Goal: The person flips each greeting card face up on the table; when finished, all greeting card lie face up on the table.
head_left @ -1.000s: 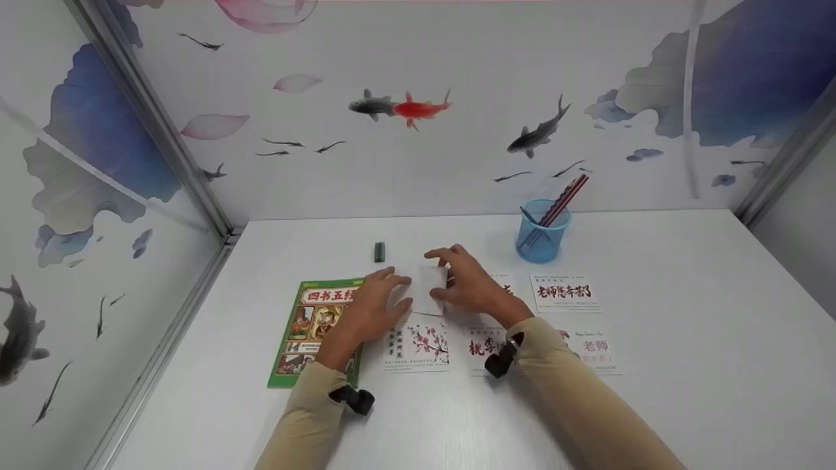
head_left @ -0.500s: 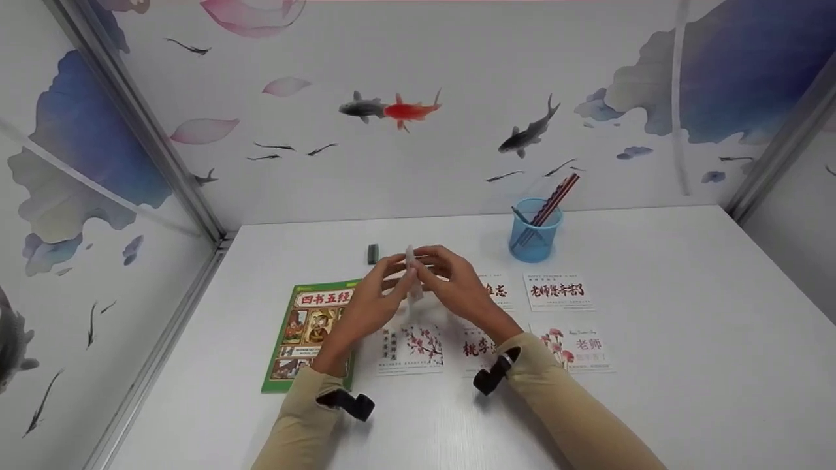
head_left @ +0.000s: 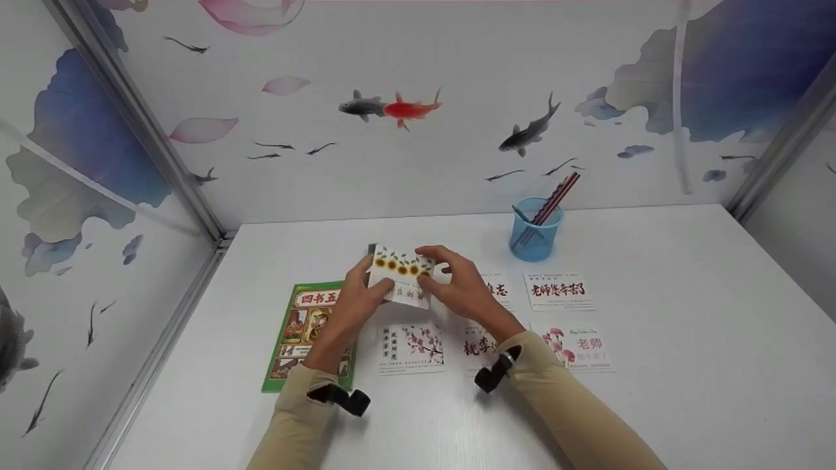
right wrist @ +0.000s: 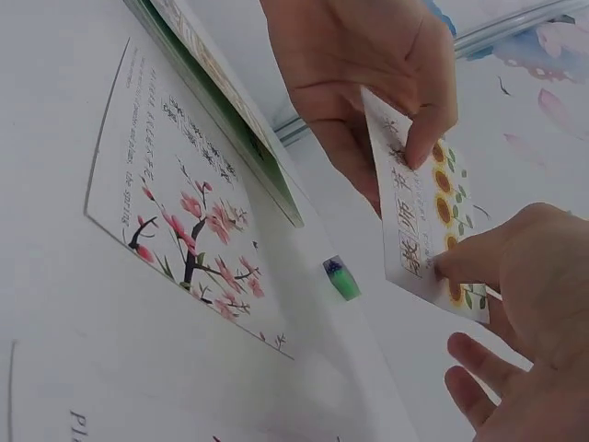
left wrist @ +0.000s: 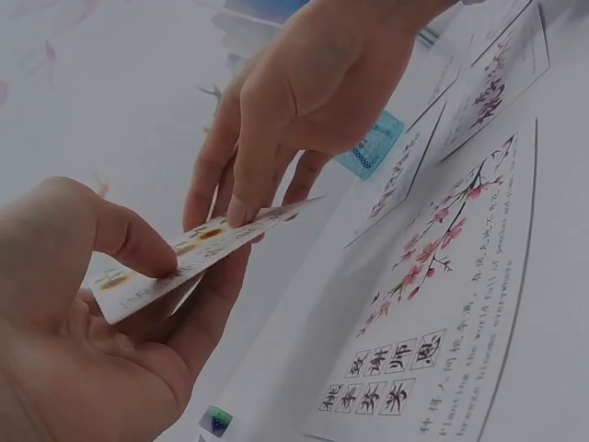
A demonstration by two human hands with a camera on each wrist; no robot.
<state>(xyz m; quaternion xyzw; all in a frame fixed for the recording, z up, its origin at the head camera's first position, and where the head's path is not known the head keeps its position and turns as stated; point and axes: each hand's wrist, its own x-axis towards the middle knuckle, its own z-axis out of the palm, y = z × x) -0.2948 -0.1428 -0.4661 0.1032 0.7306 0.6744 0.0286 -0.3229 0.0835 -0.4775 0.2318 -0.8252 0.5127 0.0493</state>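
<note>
A white card with a row of sunflowers [head_left: 403,271] is held up over the table between both hands, its printed lettering upside down in the head view. My left hand [head_left: 356,297] pinches its left end, thumb on the printed face and fingers behind. At the opposite end my right hand [head_left: 460,284] grips it, the thumb pressing near the sunflowers. The left wrist view shows the card [left wrist: 207,247] tilted, nearly edge-on. In the right wrist view both thumbs lie across the card [right wrist: 403,198]. Just below the hands a pink-blossom card [head_left: 418,349] lies flat on the table.
Several more printed cards lie to the right, including a red-lettered card [head_left: 558,291] and a pink-flower card [head_left: 584,349]. A green-bordered book [head_left: 307,333] is under the left forearm. Behind stands a blue pencil cup [head_left: 534,235]. A small green block [right wrist: 340,278] sits beyond the blossom card.
The card showed a blank face, then stood edge-on between the hands. Now its sunflower side faces up, and it has shifted slightly left, with both hands gripping its ends.
</note>
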